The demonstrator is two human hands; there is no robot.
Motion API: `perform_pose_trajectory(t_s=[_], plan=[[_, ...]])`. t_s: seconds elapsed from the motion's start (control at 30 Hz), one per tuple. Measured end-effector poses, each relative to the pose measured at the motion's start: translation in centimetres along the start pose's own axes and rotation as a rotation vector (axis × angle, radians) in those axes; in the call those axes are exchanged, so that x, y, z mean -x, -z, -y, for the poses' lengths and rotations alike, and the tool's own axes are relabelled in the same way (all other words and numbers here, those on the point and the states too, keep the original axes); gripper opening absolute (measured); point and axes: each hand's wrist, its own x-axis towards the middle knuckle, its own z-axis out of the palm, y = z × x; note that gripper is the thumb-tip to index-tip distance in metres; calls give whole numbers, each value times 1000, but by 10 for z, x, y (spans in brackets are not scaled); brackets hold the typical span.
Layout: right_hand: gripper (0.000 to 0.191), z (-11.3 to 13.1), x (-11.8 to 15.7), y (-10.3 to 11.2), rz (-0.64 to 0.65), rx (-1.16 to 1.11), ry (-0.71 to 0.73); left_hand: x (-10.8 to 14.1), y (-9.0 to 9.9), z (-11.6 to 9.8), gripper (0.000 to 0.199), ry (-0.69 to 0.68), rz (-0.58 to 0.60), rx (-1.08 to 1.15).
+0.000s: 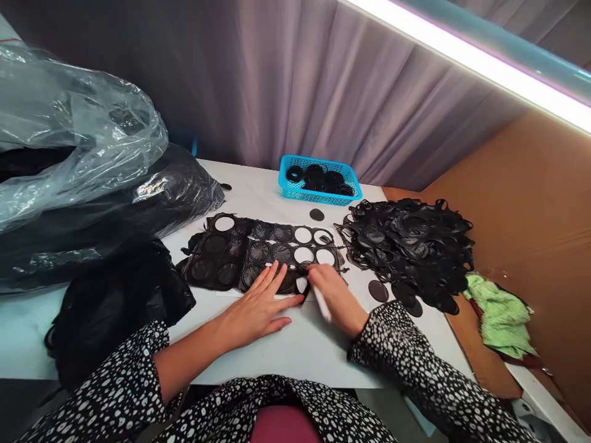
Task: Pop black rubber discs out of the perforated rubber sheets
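A black sheet of moulded rings and discs (259,251) lies across the white table, with several round openings showing white. My left hand (261,303) rests flat on the sheet's near edge, fingers spread and holding nothing. Close beside it, my right hand (335,295) is closed around a slim white pen-like tool (322,304), its fingertips at a round opening near the sheet's lower right corner. Those fingertips touch black material there; the tool's tip is hidden. To the right lies a heap of black rings and thin scraps (409,246), with a loose black disc (378,290) at its near side.
A blue basket (321,197) holding black rings stands at the back. Another black disc (316,214) lies before it. Large clear plastic bags (115,184) and a black bundle (120,301) fill the left. A green cloth (501,314) lies right, by a cardboard wall (521,209).
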Motion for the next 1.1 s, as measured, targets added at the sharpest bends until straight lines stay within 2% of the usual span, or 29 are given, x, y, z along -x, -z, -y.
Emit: perform_pose_trajectory(t_s=[0.13,0.17,0.2,0.27,0.4,0.5,0.6,0.73,1.1], plan=[[14,-49,-27,31,-340,84,-295,1,4,-3,56,9,-2,16],[14,-56,-35,38,-373,83,-331,1,6,-4,56,2,-1,21],[14,-59,-43,43,-363,64,-335,2,8,-4,56,-8,2,27],[13,-54,-58,41,-251,-7,-254,2,12,-3,56,-15,-8,35],[11,-22,-76,5,31,-106,-17,1,14,9,56,134,-158,-48],[11,-10,-81,-16,150,-198,62,4,9,23,54,187,-158,-123],[9,-13,-83,-19,201,-335,79,10,6,29,55,197,-101,-127],[18,-21,-84,-16,265,-472,54,12,7,27,58,223,-55,-108],[20,-20,-88,-15,311,-519,15,11,9,27,58,224,-40,-91]])
